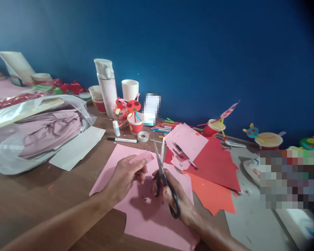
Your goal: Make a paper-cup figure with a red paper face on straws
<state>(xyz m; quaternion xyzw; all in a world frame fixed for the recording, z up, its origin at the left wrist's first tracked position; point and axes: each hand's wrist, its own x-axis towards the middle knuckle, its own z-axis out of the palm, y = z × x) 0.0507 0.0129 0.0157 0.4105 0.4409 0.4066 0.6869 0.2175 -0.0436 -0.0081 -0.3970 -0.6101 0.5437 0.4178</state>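
L hand [124, 177] pinching pink paper scrap [141, 158], R hand [179, 205] gripping black-handled scissors [163, 177], blades open, over pink sheet [157, 223].

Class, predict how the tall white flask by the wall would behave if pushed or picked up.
The white flask looks tall and narrow, so it would probably tip if pushed near the top. Its round body could roll once down. Its rigid-looking shell suggests it is stiff, perhaps heavier than the stacked paper cups beside it.
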